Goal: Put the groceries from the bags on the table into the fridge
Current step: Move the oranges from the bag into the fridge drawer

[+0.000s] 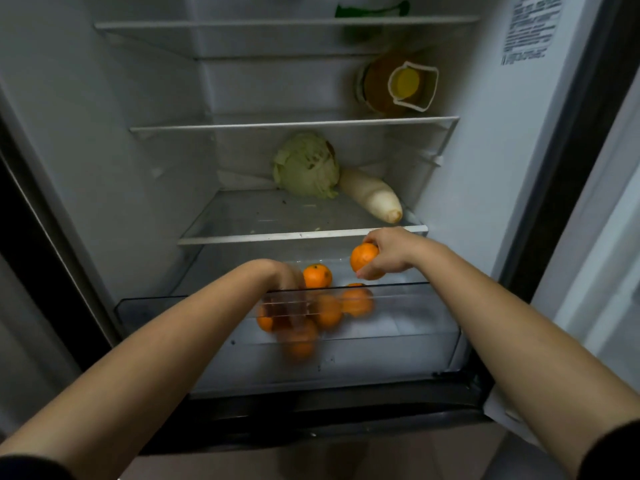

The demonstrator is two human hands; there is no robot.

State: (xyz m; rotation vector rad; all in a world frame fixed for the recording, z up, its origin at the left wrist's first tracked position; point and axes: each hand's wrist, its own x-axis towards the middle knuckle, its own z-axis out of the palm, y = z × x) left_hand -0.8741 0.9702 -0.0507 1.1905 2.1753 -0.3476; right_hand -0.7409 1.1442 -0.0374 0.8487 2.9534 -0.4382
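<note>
The fridge stands open with its clear crisper drawer (398, 327) pulled out at the bottom. Several oranges (327, 311) lie in the drawer, one more orange (317, 275) behind its rim. My left hand (287, 277) reaches down inside the drawer among them; its fingers are blurred behind the plastic, so its grip is unclear. My right hand (388, 252) is above the drawer's right side and holds an orange (363, 258).
On the shelf above the drawer lie a cabbage (306, 166) and a white radish (372, 195). A bottle of oil (398, 84) lies on the shelf above that, a green item (372, 10) on the top one. The fridge door (606, 237) stands open at right.
</note>
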